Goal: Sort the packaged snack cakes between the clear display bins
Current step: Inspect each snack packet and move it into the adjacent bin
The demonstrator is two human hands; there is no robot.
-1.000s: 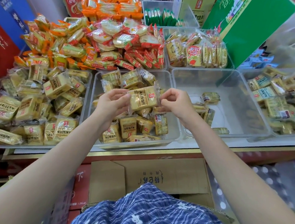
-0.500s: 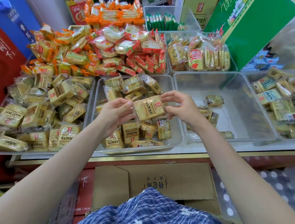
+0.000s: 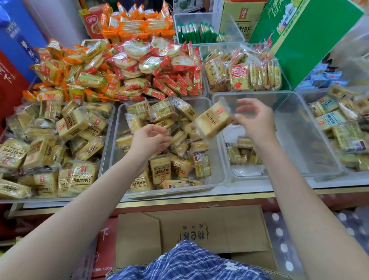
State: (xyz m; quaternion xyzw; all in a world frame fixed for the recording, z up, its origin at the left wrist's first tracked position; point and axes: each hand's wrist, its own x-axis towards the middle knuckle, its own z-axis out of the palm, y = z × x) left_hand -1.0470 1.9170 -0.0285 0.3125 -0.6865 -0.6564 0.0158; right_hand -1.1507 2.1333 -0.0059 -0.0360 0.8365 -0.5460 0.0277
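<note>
A person in a blue plaid garment (image 3: 201, 273) stands at a shop desk (image 3: 196, 199) edged with a gold strip and crowded with clear display bins. The right hand (image 3: 255, 121) pinches the wrapper end of one yellow snack cake (image 3: 213, 121), holding it tilted in the air over the divide between the middle bin (image 3: 218, 178) and the nearly bare bin (image 3: 302, 136) to its right. The left hand (image 3: 150, 139) hovers with loosely curled fingers, gripping nothing, just above the heap of yellow cakes in the middle bin. A few packets (image 3: 242, 154) lie at the near left of the right-hand bin. To the left, another bin (image 3: 107, 133) is heaped with the same yellow cakes. Behind it rise mounds of orange-wrapped snacks (image 3: 73, 72) and red-wrapped round crackers (image 3: 160, 68), with a bin of green-wrapped sticks (image 3: 197, 33) farther back. A tall green carton (image 3: 299, 36) leans at the rear right, and a further bin of yellow packets (image 3: 347, 131) fills the right edge. Below the desk, flattened brown cardboard (image 3: 204, 228) rests against red boxes (image 3: 105, 240); blue and red cartons (image 3: 5, 61) stand along the left wall.
</note>
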